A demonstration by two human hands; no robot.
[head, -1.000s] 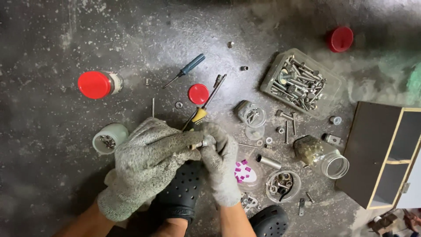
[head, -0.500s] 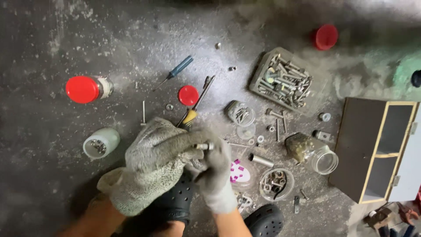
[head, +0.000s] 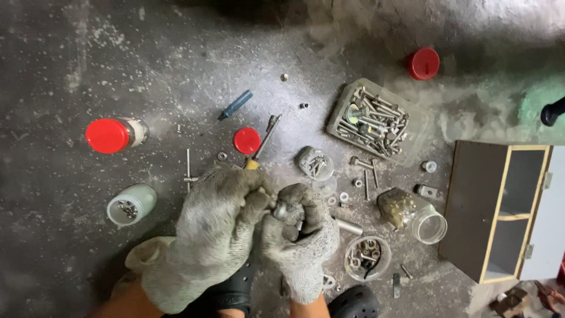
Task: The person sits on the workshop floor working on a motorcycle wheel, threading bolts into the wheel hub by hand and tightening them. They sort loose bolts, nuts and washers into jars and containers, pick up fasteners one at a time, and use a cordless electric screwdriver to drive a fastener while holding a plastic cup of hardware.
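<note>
- A small metal bolt (head: 281,210) sits pinched between both gloved hands, just below the red lid (head: 246,141).
- Left hand (head: 215,235): fingers curled closed on the bolt.
- Right hand (head: 301,235): fist wrapped around the bolt's other end.
- Right of the lid: clear tray of bolts (head: 376,121).
- Left of the lid: red-capped jar (head: 115,134).

small silvery bolt (head: 281,209), pinched between gloves
</note>
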